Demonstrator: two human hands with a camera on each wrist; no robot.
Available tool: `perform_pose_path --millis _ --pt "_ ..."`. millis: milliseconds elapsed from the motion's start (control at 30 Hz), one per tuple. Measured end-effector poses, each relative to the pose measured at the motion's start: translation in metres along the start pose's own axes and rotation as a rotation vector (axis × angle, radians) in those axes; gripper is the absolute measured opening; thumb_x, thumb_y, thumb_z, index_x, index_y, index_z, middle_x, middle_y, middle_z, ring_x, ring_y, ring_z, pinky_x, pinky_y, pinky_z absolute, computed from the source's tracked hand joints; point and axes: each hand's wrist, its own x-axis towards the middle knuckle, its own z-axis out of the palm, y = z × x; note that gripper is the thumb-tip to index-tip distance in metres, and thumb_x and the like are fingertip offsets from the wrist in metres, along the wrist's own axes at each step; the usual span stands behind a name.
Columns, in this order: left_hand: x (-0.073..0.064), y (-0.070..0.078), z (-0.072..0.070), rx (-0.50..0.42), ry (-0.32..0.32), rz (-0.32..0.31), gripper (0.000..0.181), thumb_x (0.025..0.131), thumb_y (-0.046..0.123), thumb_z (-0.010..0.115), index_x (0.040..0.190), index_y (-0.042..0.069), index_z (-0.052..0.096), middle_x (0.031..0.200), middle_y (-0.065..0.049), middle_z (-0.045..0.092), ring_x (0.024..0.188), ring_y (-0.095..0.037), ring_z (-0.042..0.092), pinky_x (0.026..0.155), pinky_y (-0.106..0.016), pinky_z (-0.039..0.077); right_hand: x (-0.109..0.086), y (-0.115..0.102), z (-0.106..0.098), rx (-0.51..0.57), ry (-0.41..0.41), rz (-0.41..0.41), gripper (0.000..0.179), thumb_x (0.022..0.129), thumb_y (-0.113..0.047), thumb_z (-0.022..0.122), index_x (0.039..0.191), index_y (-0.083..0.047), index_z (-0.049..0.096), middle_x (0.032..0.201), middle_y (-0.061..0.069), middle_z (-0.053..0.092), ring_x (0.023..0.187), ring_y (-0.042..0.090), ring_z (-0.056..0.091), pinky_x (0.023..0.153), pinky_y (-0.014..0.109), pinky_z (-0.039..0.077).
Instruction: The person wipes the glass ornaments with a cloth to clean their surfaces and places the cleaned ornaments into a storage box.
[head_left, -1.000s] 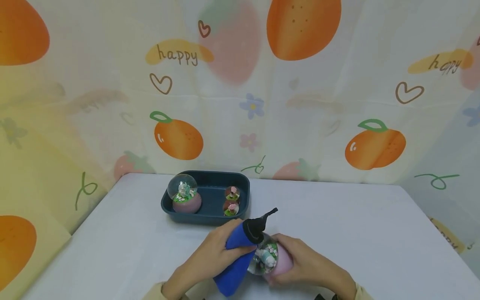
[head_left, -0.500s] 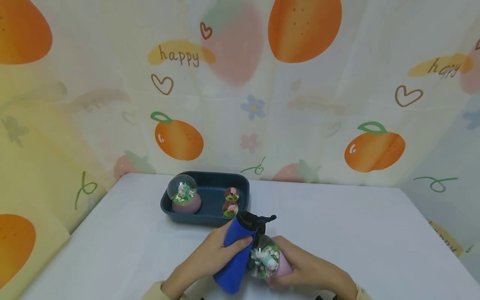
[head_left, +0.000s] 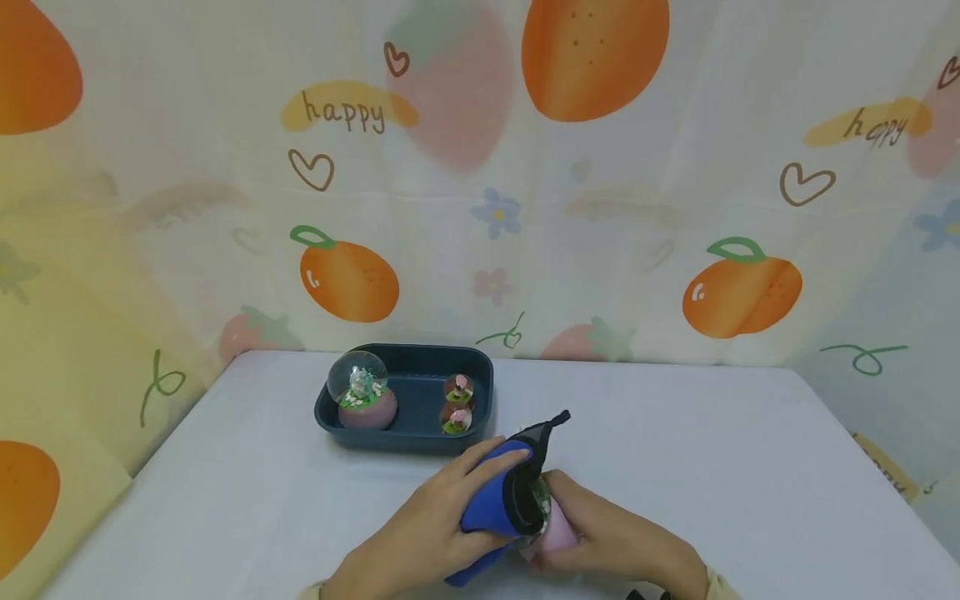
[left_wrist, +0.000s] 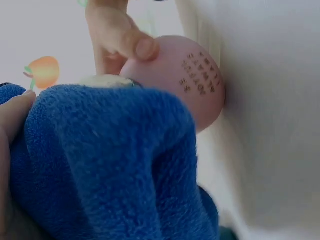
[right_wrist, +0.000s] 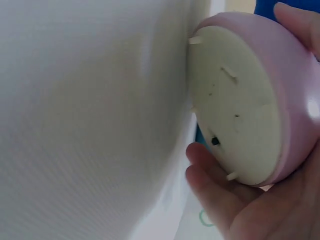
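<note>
In the head view my left hand (head_left: 423, 525) grips a blue plush cloth (head_left: 487, 504) with a black edge and a hanging loop. The cloth lies against the clear dome of a snow globe and hides most of it. My right hand (head_left: 622, 537) holds that globe's pink base (head_left: 558, 529), tilted on its side near the tabletop. Printed lettering shows on the base (left_wrist: 187, 80) in the left wrist view. From the right wrist, the cream underside (right_wrist: 240, 110) of the globe is visible, with small feet and a dark spot, fingers and thumb around the rim.
A dark teal tray (head_left: 416, 408) stands beyond the hands, toward the back left. In it are another pink-based snow globe (head_left: 366, 408) at the left and two small globe ornaments (head_left: 457, 417) at the right. A fruit-printed curtain (head_left: 495, 267) backs the white table (head_left: 675, 433).
My left hand has shifted right, bringing the cloth over the dome, which showed clearly before. Its fingers now lie across the cloth's top. The right hand keeps its hold on the base.
</note>
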Motion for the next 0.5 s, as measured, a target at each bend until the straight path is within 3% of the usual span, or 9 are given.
perform_pose_path --millis 167,333,500 --pt "0.0013 -0.0029 -0.0042 -0.062 -0.043 -0.086 0.075 0.087 0.048 0.072 0.15 0.046 0.032 0.149 0.001 0.048 0.122 -0.024 0.058 0.093 -0.049 0.051 -0.0004 0.0013 -0.0007 -0.077 0.023 -0.054 0.078 0.074 -0.035 0.086 0.136 -0.026 0.04 0.13 -0.003 0.055 0.11 0.005 0.057 0.093 0.023 0.049" --pt "0.002 -0.0054 -0.0055 -0.135 -0.056 -0.185 0.074 0.087 0.066 0.061 0.15 0.045 0.03 0.138 0.006 0.056 0.113 -0.017 0.059 0.087 -0.041 0.052 0.0019 0.0032 -0.0001 -0.129 0.054 -0.02 0.08 0.07 -0.035 0.088 0.135 -0.016 0.045 0.124 -0.001 0.061 0.103 0.002 0.059 0.087 0.023 0.052" --pt "0.0 -0.0059 -0.0037 -0.125 -0.044 -0.179 0.072 0.087 0.065 0.061 0.15 0.042 0.032 0.138 0.006 0.056 0.112 -0.018 0.06 0.086 -0.04 0.052 0.0047 0.0037 0.001 -0.226 0.121 -0.041 0.078 0.065 -0.042 0.09 0.127 -0.015 0.052 0.113 -0.005 0.064 0.095 -0.001 0.059 0.078 0.023 0.053"
